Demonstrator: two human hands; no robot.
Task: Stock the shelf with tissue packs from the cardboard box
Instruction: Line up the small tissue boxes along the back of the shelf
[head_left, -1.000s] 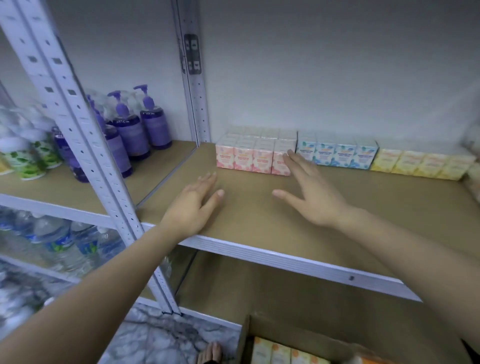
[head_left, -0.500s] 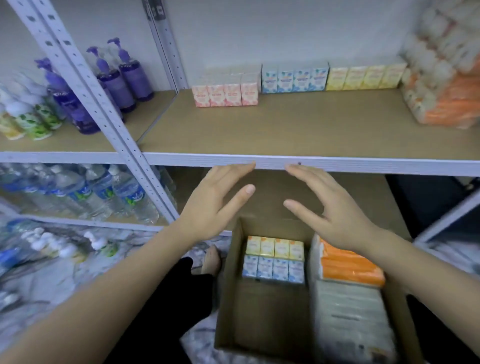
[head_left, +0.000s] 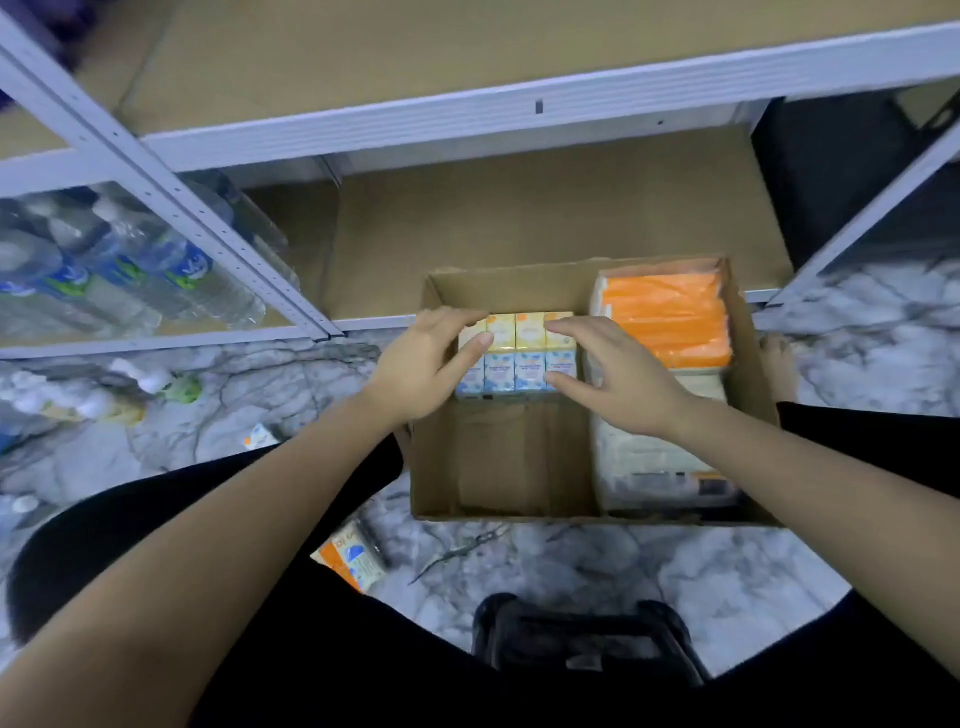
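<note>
Yellow-and-blue tissue packs (head_left: 517, 352): far end of cardboard box (head_left: 498, 462).
Grip: left hand (head_left: 426, 364), right hand (head_left: 618, 379) curl on the block's ends; squeeze evenly, I lift level.

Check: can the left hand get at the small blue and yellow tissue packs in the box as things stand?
Probably yes. The left hand is already at the left end of the tissue packs, the cardboard box is open on top, and nothing covers them.

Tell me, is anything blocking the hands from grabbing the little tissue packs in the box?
Nothing visible is. The left hand and right hand are already at either end of the yellow and blue tissue packs inside the open cardboard box. The orange packs sit off to the side.
</note>
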